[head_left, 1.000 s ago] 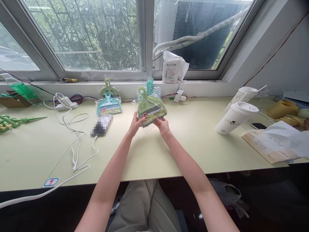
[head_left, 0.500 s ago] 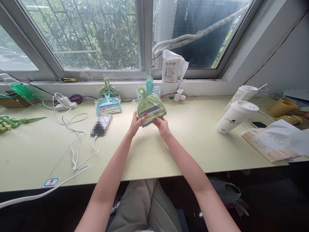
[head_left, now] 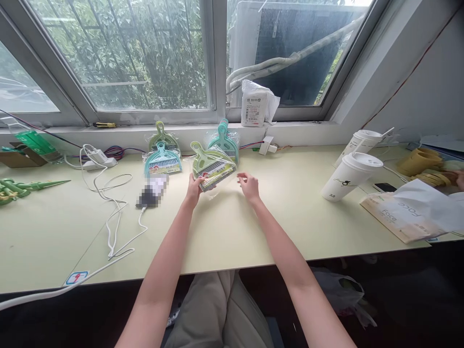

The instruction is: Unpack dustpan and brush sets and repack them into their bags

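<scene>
Fingers on your left hand (head_left: 193, 190) are clamped on the green dustpan (head_left: 213, 166), maybe so it won't tip. It slants over the table (head_left: 224, 234), near the blue dustpans (head_left: 223, 140). Your right hand (head_left: 249, 187) curls beside it; I can't tell if those fingertips meet.

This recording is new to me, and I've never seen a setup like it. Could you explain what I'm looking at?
There's no machine: these are a person's two bare hands, seen by a camera worn on their head, looking forward and down. The left hand holds a green dustpan with a brush, in clear wrap. The right hand is beside it, fingers bent; whether it touches the wrap is unclear. The pale table also bears a blue dustpan, white cups and a tissue pack.
</scene>
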Motion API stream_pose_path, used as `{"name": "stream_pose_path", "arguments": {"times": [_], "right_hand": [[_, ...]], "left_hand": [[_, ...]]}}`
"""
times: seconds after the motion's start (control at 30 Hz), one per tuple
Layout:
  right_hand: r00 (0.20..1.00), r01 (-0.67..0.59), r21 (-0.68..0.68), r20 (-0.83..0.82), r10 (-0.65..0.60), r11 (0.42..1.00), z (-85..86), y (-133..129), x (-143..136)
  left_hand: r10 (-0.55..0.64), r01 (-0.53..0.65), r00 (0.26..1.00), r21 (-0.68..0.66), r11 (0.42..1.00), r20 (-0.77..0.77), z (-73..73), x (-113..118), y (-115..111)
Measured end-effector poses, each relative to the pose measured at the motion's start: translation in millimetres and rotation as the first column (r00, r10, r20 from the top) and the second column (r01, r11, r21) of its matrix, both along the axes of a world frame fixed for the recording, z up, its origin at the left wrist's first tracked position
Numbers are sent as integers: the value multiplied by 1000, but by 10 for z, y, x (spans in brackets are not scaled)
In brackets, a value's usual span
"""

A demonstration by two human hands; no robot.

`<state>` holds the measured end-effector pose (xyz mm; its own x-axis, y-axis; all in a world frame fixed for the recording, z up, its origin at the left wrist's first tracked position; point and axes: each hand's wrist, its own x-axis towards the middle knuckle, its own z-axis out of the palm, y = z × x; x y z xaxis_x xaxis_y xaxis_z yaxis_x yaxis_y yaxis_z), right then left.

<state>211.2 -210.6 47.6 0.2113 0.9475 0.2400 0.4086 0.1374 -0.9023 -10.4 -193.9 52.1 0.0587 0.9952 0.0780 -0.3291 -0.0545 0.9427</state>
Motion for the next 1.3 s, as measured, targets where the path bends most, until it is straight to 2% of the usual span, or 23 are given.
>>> {"name": "stream_pose_path", "arguments": {"times": [0.03,0.1,0.2,0.3,0.47,0.6,0.77,0.87,0.97,1.07,1.13,1.2,1.23,1.3], "right_hand": [[985,19,130,166,-41,991,-15,-5,14],[898,-48,324,428,-101,945,-40,-20,28],[794,-163,422,593,-136,892,-67,-25,38],[800,-160,447,580,-150,880,-96,8,60],[836,-194,441,542,-88,876,-133,54,86],[822,-191,458,558,-113,868,-131,40,91],[803,-199,419,587,-97,886,-170,61,116],[818,-233,395,574,-41,888,-214,89,115],[840,-286,300,536,87,910,-254,106,107],[857,-277,229,497,132,933,-279,115,111],[871,-224,235,484,86,946,-285,123,124],[878,-158,256,478,18,954,-286,133,141],[878,-133,265,478,-10,955,-287,138,150],[874,-110,280,484,-41,954,-290,147,162]], "left_hand": [[3,-3,1000,-16,1000,22,-11,-28,13],[-13,16,999,-48,999,50,-34,-55,27],[-65,71,996,-108,992,55,-67,-31,28],[-75,85,995,-158,984,73,-86,-3,24],[-142,156,987,-247,956,74,-121,-68,47],[-170,181,983,-265,947,62,-173,-115,77],[-187,191,981,-321,928,44,-200,-132,82],[-217,208,976,-353,912,16,-191,-128,77],[-211,186,977,-352,917,-33,-149,-108,60],[-130,95,986,-282,955,-107,-53,-123,-2],[-206,183,969,-167,969,-139,30,-169,-70],[-335,336,913,-36,941,-234,102,-220,-136],[-349,373,880,13,928,-323,127,-236,-162],[-241,332,825,92,939,-511,148,-232,-189]]}}
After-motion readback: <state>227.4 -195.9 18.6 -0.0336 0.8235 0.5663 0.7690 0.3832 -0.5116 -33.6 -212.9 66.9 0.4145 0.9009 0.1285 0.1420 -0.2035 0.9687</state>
